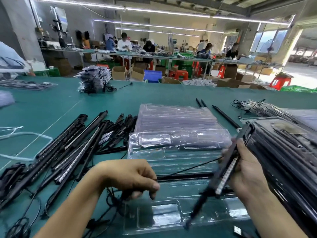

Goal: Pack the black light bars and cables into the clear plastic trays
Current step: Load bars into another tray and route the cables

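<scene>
My right hand grips a black light bar with a white LED strip, held tilted above the open clear plastic tray in front of me. My left hand pinches a thin black cable that runs to that bar, with a cable bundle hanging below the fingers. A stack of empty clear trays lies behind the open one. A heap of loose black light bars lies to the left on the green table.
Packed trays with black bars are stacked at the right, more of them farther back. Loose black rods lie beside the tray stack. A pile of bagged items stands at the table's far side. People work at benches beyond.
</scene>
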The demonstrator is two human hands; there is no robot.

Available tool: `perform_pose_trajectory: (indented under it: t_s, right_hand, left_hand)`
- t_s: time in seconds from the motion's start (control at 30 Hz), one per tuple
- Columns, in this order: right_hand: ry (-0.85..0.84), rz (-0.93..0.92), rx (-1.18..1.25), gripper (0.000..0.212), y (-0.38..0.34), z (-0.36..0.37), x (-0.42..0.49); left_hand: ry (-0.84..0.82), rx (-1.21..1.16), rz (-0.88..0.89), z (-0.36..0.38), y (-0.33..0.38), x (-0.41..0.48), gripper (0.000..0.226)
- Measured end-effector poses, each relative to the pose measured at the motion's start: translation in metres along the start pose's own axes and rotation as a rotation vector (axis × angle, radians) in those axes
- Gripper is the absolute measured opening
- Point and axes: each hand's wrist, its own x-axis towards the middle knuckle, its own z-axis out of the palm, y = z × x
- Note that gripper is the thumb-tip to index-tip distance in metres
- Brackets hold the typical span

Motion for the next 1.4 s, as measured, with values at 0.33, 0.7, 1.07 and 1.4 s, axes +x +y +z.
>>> perform_pose_trajectory:
  t_s: [0.33,0.7,1.07,1.4]
  right_hand:
    - [-0.471,0.466,-0.237,0.045,0.03,0.031,-0.028]
    - [-0.547,0.662,-0.186,0.058,0.058,0.053,-0.056]
    - [-0.482,0.399,-0.572,0.042,0.08,0.062,-0.064]
    - [-0.357,0.469,-0.482,0.035,0.109,0.077,-0.078]
  left_hand:
    - [0.264,-0.082,0.126,-0.012,0.023,-0.04,0.036]
    - [0.843,0.292,0.226,0.013,0.038,-0.002,0.027]
    - [1.25,-0.071,0.107,0.018,0.027,0.045,0.025]
    - [1.053,-0.478,0.262,0.014,0.009,0.036,0.043]
